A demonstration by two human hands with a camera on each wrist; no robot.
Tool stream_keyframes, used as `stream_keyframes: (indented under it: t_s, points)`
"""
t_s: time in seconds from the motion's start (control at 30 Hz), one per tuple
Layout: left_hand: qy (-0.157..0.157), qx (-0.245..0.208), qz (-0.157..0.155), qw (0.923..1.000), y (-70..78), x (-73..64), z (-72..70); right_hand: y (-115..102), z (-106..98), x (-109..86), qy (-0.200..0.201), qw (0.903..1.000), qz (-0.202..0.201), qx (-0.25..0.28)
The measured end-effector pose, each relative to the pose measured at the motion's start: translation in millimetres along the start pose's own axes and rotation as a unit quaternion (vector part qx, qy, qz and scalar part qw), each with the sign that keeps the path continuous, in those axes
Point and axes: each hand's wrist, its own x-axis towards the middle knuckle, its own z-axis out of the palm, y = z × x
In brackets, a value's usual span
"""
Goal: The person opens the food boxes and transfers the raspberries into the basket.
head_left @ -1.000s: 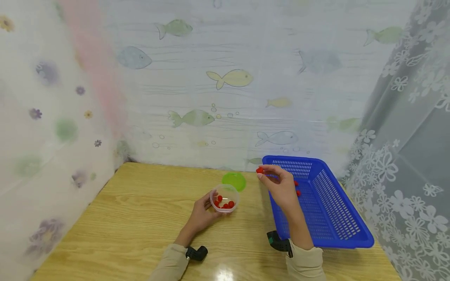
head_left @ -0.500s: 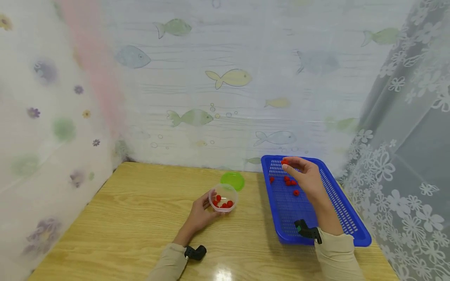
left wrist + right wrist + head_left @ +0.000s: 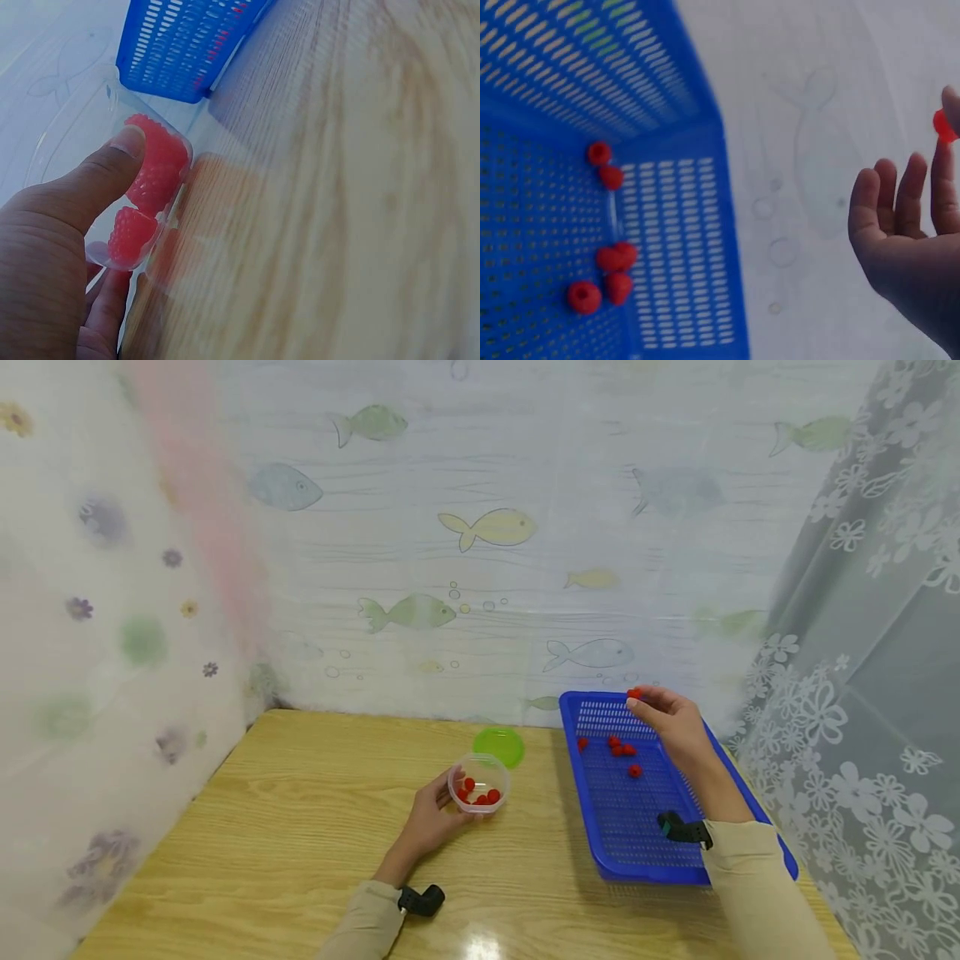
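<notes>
My left hand (image 3: 431,821) grips a clear plastic cup (image 3: 480,762) on the table, thumb on one side and fingers round the other. Several raspberries (image 3: 157,165) show through its wall in the left wrist view. My right hand (image 3: 681,732) is raised over the far right part of the blue basket (image 3: 588,810), pinching one raspberry (image 3: 944,126) between thumb and forefinger. Its other fingers are spread apart in the right wrist view. Below, several more raspberries (image 3: 585,297) lie in the basket, near its far end.
A round green lid (image 3: 498,747) lies flat just behind the cup. The wooden table (image 3: 300,827) reaches back to a fish-printed curtain (image 3: 487,610). A lace-patterned curtain (image 3: 847,777) hangs close along the basket's right side.
My right hand has moved right, from the basket's left rim to above its far right part, still pinching the raspberry. The left hand and cup have stayed in place.
</notes>
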Motion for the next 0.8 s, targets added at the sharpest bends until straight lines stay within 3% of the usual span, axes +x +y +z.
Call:
stream_keyframes:
  t_s: [0.1,0.2,0.47,0.67,0.8]
  points:
    - [-0.001,0.008,-0.012,0.9999,0.0,-0.6,0.3,15,-10,10.0,-0.003,0.9988,0.018,0.046]
    - [-0.002,0.016,-0.025,0.9996,0.4,-0.8,0.3,27,-17,17.0,-0.001,0.9982,0.029,0.053]
    - [-0.001,0.031,-0.015,0.9994,0.6,0.1,-1.8,47,-22,25.2,-0.002,0.9944,0.067,-0.082]
    - [-0.004,0.026,-0.011,0.9996,0.4,-1.2,-2.1,62,-26,28.9,-0.006,0.9883,0.104,-0.111]
    - [-0.005,0.035,0.007,0.9993,-1.7,-1.5,-0.5,67,-30,26.6,-0.007,0.9851,0.119,-0.124]
